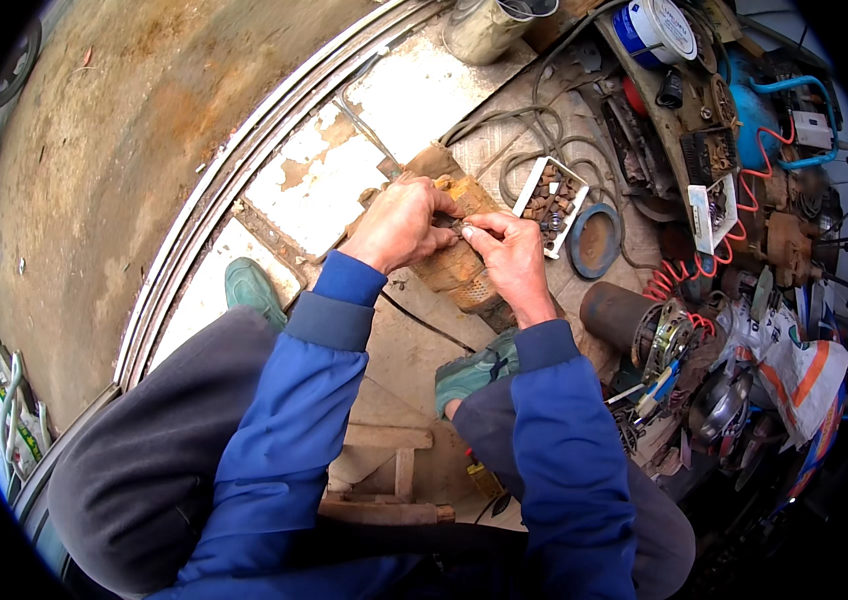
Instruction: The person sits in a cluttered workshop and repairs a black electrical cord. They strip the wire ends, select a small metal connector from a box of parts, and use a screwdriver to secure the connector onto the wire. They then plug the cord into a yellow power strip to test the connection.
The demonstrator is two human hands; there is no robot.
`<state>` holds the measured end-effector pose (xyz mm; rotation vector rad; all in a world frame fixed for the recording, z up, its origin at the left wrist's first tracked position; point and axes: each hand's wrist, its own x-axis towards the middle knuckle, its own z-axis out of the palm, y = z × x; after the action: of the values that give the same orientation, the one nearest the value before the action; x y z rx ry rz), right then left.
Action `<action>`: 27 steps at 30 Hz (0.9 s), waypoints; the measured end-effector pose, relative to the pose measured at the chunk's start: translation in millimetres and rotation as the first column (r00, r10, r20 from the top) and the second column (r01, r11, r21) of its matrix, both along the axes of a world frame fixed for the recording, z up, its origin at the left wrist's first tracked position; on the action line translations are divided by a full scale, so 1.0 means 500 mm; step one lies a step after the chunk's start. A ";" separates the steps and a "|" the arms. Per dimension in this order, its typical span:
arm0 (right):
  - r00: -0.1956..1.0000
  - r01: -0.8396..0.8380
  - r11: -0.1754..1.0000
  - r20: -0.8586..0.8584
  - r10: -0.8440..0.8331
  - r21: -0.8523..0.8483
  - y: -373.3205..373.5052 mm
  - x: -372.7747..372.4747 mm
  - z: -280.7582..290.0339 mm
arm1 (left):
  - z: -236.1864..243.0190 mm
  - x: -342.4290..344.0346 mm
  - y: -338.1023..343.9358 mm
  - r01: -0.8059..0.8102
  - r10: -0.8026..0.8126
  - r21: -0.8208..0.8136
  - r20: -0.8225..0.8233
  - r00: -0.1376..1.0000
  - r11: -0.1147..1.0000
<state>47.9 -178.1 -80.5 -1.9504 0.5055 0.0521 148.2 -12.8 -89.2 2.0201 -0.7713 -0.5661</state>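
Rust-brown machine housing (459, 272) lies on the floor (399, 345), just ahead of the person's right green shoe (472, 376). Left hand (404, 222) rests on it with bent fingers; right hand (512, 258) has thumb and forefinger narrow together. What they hold, I cannot tell. White tray (531, 184) of small brown parts lies near the right hand.

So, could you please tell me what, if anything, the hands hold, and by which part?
It cannot be told: the left hand and right hand are close together over the brown machine part, masking anything they may pinch.
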 end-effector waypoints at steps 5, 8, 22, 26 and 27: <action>0.993 0.056 0.993 -0.105 -0.045 0.103 0.000 0.023 0.001 | -0.007 -0.019 -0.004 -0.086 0.086 -0.004 -0.002 0.996 0.996; 0.984 0.078 0.995 -0.162 -0.068 0.056 0.007 0.025 0.012 | -0.009 -0.022 -0.003 -0.085 0.085 -0.004 0.010 0.996 0.996; 0.938 0.200 0.980 -0.287 -0.196 -0.014 0.009 0.032 -0.006 | -0.010 -0.018 0.001 -0.088 0.087 -0.022 -0.024 0.996 0.996; 0.921 0.256 0.962 -0.326 -0.213 0.093 -0.002 0.041 -0.016 | -0.019 -0.022 0.004 -0.101 0.100 -0.014 -0.044 0.994 0.995; 0.919 0.266 0.958 -0.328 -0.218 0.108 -0.001 0.045 -0.013 | -0.022 -0.020 0.004 -0.106 0.105 -0.023 -0.059 0.993 0.994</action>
<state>70.6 -178.6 -87.1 -1.7249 0.9256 0.2387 138.4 -10.7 -100.0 1.9981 -0.6300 -0.5480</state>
